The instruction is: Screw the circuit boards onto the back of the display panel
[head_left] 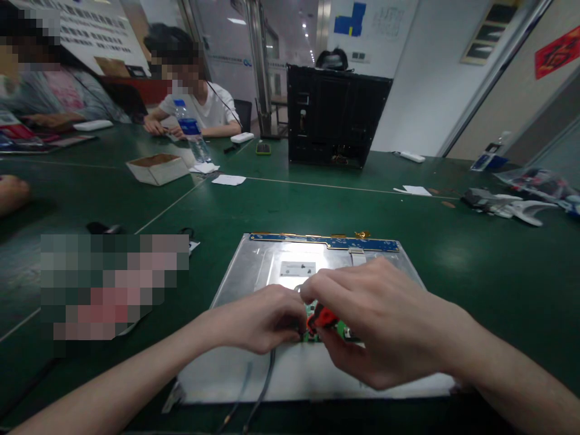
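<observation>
A silvery display panel (235, 266) lies flat on the table, with a blue circuit strip (294, 240) along its far edge and a flat ribbon cable (357, 257) running from it. Near the panel's middle is a green circuit board (312, 336), mostly covered by both hands. My right hand (371, 320) is closed around a small red-and-black tool (322, 318) over the board; its working end is hidden. Beside it, my left hand (272, 317) has its fingers curled together at the board's left side, and what they pinch is hidden. Dark cables (267, 380) trail from below it towards me.
A black upright panel (338, 115) stands across the green table (475, 260). A white box (158, 169) and a water bottle (193, 133) are at the back left. White-and-grey parts (507, 205) lie right. Other people sit opposite; another person's hand (13, 193) shows left.
</observation>
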Motion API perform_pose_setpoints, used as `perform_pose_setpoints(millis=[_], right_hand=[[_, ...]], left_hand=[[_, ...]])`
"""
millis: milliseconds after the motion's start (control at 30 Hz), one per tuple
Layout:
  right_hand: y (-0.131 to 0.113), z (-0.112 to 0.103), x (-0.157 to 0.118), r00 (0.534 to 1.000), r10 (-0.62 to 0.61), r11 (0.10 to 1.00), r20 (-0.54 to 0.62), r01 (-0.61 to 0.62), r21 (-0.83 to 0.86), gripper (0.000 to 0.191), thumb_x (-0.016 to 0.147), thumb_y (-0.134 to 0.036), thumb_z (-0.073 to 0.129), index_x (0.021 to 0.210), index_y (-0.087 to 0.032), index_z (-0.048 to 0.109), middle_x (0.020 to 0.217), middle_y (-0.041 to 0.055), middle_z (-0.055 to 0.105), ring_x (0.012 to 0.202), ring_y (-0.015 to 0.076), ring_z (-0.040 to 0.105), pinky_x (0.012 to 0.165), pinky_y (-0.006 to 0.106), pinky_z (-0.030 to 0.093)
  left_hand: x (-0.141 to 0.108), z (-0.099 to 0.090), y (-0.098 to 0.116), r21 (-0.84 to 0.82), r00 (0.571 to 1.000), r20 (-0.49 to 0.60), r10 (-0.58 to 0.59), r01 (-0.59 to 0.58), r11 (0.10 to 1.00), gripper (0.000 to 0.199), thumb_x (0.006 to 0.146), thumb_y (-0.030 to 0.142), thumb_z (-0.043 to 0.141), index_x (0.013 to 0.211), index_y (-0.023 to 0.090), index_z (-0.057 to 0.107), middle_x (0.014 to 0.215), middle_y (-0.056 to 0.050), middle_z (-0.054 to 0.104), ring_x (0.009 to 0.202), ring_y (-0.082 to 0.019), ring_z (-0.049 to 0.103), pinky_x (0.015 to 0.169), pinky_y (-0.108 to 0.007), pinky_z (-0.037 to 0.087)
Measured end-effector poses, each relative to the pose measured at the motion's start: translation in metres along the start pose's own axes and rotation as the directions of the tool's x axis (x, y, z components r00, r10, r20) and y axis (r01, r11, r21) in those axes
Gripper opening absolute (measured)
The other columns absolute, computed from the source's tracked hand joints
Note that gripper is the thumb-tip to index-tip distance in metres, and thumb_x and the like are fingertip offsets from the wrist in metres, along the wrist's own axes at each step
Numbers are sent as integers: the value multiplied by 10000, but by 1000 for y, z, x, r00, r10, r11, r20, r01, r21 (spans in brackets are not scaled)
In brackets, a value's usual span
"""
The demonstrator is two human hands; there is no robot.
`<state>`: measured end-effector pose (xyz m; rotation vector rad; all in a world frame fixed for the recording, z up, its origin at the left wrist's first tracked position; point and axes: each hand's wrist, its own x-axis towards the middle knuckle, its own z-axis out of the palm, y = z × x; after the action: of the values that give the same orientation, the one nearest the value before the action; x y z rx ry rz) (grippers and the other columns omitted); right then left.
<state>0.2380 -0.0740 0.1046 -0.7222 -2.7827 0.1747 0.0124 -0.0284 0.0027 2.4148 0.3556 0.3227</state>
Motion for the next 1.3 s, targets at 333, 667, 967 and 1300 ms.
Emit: perform_pose_setpoints(millis=[333,667,967,1300], right_hand=[[1,0,2,1000,20,1000,9,-19,-17,120,911,-235,557,1009,-196,500,811,-15,635,595,116,461,507,274,212],[1,-2,1,999,25,999,32,-25,-23,83,924,-244,520,988,-203,485,763,-21,617,560,112,402,508,267,207],[2,-1,1,1000,17,999,23,-16,-51,82,967,-288,518,960,-215,480,740,-32,611,571,117,425,510,283,203],[3,-1,2,1000,14,998,25,-12,-62,133,972,-335,536,967,-206,500,748,-15,637,575,117,470,516,280,210]], left_hand=[[-2,2,-2,46,999,15,-35,35,998,80,812,95,592,863,141,632,771,-31,647,652,-161,580,564,-244,427],[-1,1,-4,5,999,32,-30,30,1000,55,814,122,602,853,153,625,750,-19,617,654,-164,555,568,-248,429],[0,1,-1,-30,1000,23,-16,16,999,109,797,85,592,868,159,629,759,-11,624,658,-162,571,572,-237,440],[-1,2,-2,-44,999,21,-25,26,999,113,804,95,598,890,153,643,793,-30,656,696,-177,603,603,-252,466]])
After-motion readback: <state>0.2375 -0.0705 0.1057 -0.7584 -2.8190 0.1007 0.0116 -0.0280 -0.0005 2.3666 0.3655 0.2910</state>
